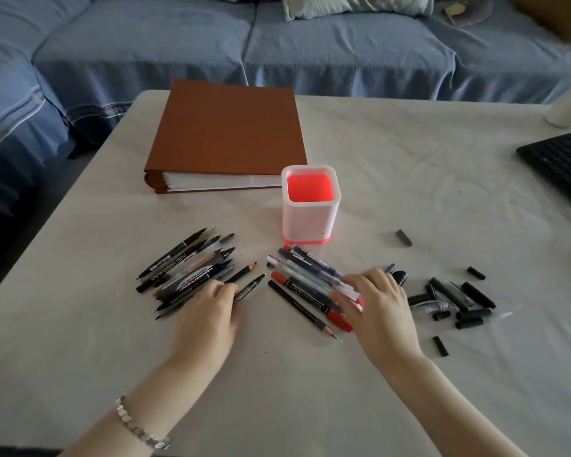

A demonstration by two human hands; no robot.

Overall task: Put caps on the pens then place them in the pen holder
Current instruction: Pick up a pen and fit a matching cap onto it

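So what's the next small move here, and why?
Probably pinch one uncapped pen from the black pile under the left hand, then send the right hand to the loose caps beside it. Pen tips are bare, caps lie apart, and the pen holder looks empty, so capping comes first.

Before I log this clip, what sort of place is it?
Probably a home living room: a blue-covered sofa with a cushion behind the cloth-covered table, plus a keyboard and binder.

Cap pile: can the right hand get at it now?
Probably yes. The right hand rests on pens right beside the cap pile; nothing covers the caps or stands between them and the hand.
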